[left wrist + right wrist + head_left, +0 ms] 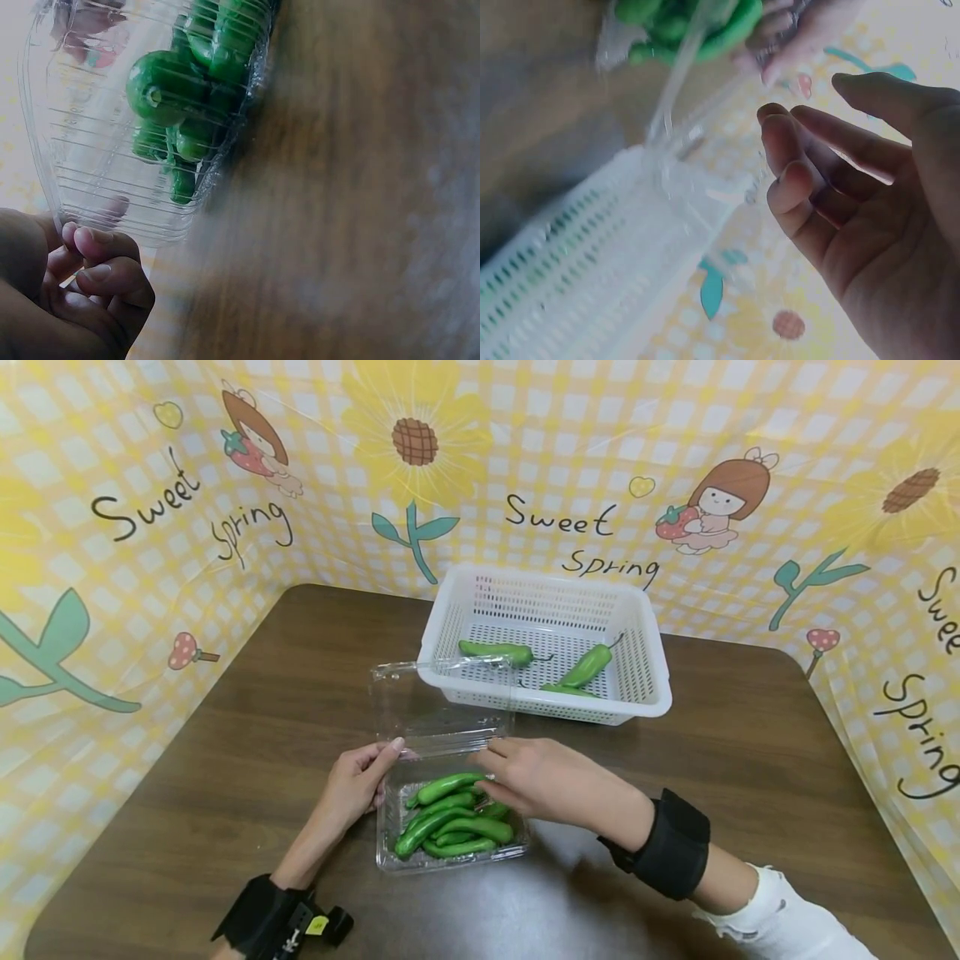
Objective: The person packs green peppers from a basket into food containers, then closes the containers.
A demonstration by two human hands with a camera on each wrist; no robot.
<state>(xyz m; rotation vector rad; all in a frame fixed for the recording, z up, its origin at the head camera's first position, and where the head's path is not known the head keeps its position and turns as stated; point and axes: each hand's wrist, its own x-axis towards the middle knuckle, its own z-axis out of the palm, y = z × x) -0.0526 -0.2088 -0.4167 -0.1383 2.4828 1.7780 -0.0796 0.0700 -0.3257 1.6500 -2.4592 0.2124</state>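
Observation:
A clear plastic clamshell box (pixel 386 858) sits on the table with its lid (pixel 442 706) raised at the back. Several green peppers (pixel 456 822) lie heaped inside it. At the box's rear left corner, my left hand (pixel 356 781) pinches the rim between thumb and fingers; the left wrist view shows the fingertips of that hand (pixel 97 259) curled at the ribbed plastic edge. Over the rear right part of the box is my right hand (pixel 536 777), partly covering the peppers. In the right wrist view its fingers (pixel 784 142) are loosely bent, with nothing between them and the thumb.
Behind the box stands a white perforated basket (pixel 657 689) holding a few green peppers (pixel 587 666). The raised lid overlaps its front left corner in the head view. A yellow checked cloth (pixel 315 435) surrounds the brown table (pixel 757 760) at the back and sides.

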